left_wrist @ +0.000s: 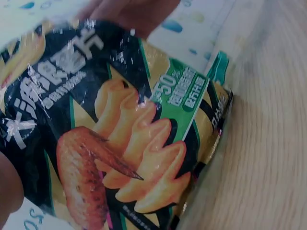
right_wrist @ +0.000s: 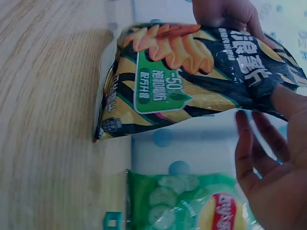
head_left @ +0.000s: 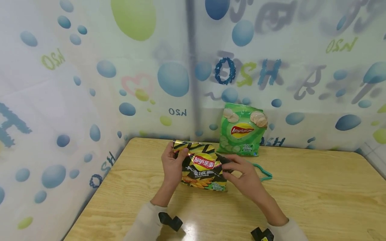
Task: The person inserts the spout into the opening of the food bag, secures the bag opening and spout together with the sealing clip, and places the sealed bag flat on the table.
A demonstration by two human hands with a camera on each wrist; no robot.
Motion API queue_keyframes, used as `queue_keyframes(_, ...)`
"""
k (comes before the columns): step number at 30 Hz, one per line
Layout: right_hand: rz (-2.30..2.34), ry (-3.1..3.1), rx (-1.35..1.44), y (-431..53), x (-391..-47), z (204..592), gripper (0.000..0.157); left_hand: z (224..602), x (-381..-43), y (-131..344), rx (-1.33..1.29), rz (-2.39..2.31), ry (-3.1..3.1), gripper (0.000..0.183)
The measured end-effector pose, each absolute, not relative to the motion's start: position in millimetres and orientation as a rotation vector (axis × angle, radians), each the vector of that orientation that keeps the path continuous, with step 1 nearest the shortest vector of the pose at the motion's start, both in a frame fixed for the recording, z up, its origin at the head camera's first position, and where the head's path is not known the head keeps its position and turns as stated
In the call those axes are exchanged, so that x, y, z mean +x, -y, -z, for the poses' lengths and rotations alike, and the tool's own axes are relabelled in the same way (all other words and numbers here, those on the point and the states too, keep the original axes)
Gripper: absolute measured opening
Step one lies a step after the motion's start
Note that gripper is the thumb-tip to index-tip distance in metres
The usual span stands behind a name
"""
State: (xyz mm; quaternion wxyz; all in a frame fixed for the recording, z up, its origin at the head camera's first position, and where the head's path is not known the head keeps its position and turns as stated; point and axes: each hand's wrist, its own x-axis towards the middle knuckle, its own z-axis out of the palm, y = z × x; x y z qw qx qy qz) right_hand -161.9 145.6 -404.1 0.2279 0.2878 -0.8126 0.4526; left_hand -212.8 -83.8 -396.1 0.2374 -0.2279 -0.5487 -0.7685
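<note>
A black and gold bag of chips (head_left: 200,169) is held up over the wooden table, its printed front with the wavy chips facing me. My left hand (head_left: 174,164) grips its upper left side, thumb on the front. At the right side my right hand (head_left: 245,172) holds the edge. In the right wrist view the right thumb presses the front of the chip bag (right_wrist: 168,76), while other fingers (right_wrist: 245,153) spread below it. The lower part of the chip bag (left_wrist: 124,143) fills most of the left wrist view.
A green bag of chips (head_left: 241,130) stands upright at the table's back, against the patterned wall covering (head_left: 175,80). Beside my right hand a teal loop-shaped thing (head_left: 265,173) lies on the wooden table (head_left: 325,190).
</note>
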Motion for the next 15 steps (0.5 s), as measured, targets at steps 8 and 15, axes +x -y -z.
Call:
queue_keyframes(8, -0.766, 2.518, 0.807, -126, -145, 387, 0.033, 410, -230, 94, -0.968, 2.163, 1.327, 0.050)
queue_keyframes(15, -0.596, 2.619, 0.607, -114, -135, 381, 0.023, 417, -232, 91, -0.993, 2.159, 1.316, 0.059)
